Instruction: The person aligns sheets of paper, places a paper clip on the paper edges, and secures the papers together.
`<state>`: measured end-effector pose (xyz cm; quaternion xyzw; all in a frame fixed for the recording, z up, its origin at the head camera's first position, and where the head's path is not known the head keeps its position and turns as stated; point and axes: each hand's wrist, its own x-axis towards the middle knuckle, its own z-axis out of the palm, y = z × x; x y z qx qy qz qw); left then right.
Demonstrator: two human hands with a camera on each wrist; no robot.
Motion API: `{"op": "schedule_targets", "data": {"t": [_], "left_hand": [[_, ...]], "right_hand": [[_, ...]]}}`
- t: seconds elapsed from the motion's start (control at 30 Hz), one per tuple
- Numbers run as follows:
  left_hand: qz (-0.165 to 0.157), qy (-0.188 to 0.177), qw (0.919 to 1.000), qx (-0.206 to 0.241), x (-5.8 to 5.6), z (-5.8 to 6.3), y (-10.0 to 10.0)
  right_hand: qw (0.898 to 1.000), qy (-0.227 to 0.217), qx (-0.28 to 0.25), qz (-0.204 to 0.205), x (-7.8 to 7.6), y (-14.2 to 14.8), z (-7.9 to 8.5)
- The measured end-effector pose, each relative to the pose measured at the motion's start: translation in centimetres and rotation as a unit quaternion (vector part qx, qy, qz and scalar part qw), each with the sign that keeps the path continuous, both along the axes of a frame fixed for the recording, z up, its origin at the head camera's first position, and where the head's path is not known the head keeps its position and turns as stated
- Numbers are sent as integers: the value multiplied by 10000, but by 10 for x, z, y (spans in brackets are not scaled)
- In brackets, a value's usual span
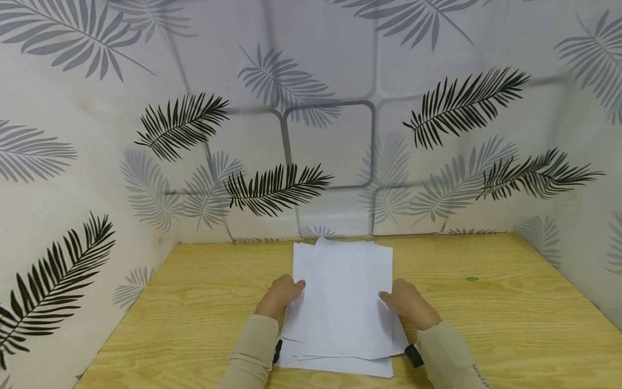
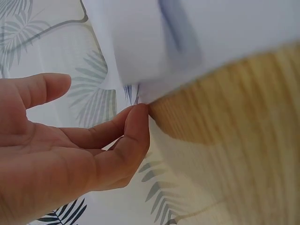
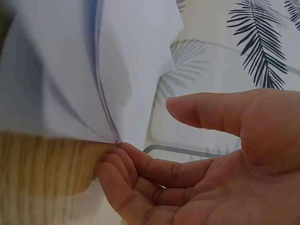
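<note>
A loose stack of white paper sheets (image 1: 347, 302) lies on the table, its edges uneven and several sheets sticking out at the bottom and sides. At the stack's left side, my left hand (image 1: 281, 294) touches the sheets' edges with its bent fingertips. In the left wrist view its thumb (image 2: 51, 88) stands raised, apart from the sheets. My right hand (image 1: 410, 303) is at the opposite side, fingertips against the edges there. The right wrist view shows that thumb (image 3: 201, 110) also lifted away, while some sheets (image 3: 51, 79) bow and fan apart.
A small green paper clip (image 1: 472, 279) lies on the wood-grain table (image 1: 510, 324) to the right of the stack. A leaf-patterned wall covering (image 1: 330, 146) rises behind the table's far edge and along both sides.
</note>
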<state>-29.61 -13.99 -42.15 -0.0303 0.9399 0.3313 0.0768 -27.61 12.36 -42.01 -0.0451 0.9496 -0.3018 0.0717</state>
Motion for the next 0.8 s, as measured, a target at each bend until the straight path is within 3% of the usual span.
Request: {"op": "schedule_targets", "data": {"t": [0.6,0.8], "left_hand": [[-110,21,9997,-210,-2,0,8],[73,-70,9999,76,-1,-2,10]], "right_hand": [[9999,78,65,-38,4,-6,4],[9999,68,132,-88,3,-6,3]]}}
